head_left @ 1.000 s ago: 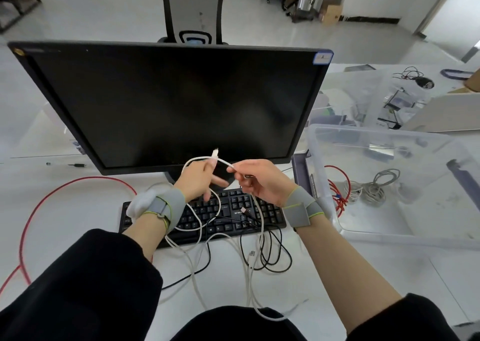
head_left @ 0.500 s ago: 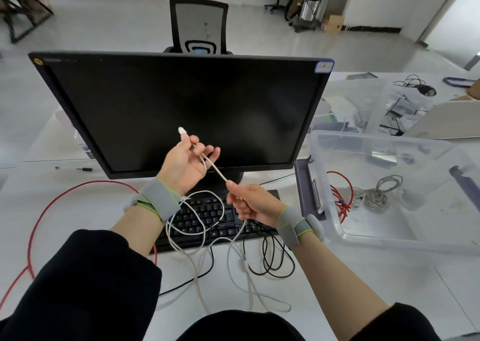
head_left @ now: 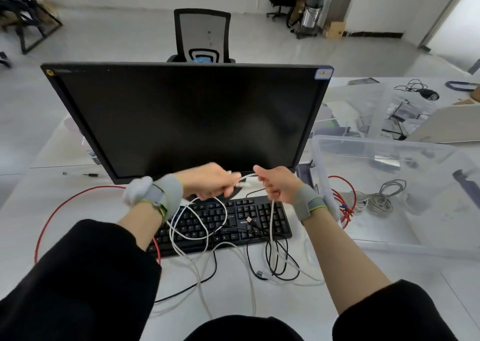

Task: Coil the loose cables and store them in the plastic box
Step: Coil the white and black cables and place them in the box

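A white cable hangs in loops from both hands over the black keyboard. My left hand grips the cable's coiled part and its plug end. My right hand pinches the same cable a short way along, and the strand drops from it to the desk. A thin black cable lies tangled in front of the keyboard. The clear plastic box stands at the right, holding a red coil and grey coils.
A large black monitor stands just behind my hands. A loose red cable arcs over the white desk at the left. More clear boxes and an office chair stand behind.
My left hand came down from in front of the screen to meet my right hand. My right hand rose slightly, and another loop of white cable formed below my left hand.
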{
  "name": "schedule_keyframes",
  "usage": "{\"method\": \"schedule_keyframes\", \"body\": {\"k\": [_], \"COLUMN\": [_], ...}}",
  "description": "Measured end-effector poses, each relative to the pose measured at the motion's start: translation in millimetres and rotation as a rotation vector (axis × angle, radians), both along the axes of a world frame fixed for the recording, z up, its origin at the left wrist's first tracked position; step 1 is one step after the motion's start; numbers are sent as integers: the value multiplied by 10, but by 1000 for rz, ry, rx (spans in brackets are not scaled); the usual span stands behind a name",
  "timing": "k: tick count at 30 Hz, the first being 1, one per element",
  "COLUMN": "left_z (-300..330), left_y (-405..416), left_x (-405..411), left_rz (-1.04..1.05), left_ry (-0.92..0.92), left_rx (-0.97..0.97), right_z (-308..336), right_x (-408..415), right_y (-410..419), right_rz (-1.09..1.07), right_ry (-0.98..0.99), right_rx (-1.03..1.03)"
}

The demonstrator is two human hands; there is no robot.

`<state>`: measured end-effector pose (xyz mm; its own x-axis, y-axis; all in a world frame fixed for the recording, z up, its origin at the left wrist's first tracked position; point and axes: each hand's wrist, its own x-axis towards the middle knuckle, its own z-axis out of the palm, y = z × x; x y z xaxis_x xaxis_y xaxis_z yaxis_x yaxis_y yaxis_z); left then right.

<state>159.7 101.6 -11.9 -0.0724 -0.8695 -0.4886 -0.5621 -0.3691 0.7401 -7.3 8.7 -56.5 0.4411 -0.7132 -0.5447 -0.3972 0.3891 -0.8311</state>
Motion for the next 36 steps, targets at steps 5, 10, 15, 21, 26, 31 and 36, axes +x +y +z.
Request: {"method": "schedule_keyframes", "body": {"k": [5,10,15,21,26,31,36], "left_z": [-400,-459,-310,1,137,43,-244], "left_y": [49,78,32,31,37,86,124], "left_x": [105,150,118,88,256,117,-125], "left_rz": [-231,297,762,839,850,548,14], "left_ry": [-529,-121,634,1305,1223,954,-97], "left_rx": [40,-169,-159,-193,-185,-80,98], "right_z": [264,326,169,-46,-186,-189,89], "right_x": [-74,-57,137,233,5,14,75], "right_y": [31,151,466,608,504,310,188], "right_rz": [175,277,382,474,533,391,31], "right_ry": [-129,-181,-158,212,385,449,-30], "right_rx": [77,-63,-106,-407,-398,-317,101]}}
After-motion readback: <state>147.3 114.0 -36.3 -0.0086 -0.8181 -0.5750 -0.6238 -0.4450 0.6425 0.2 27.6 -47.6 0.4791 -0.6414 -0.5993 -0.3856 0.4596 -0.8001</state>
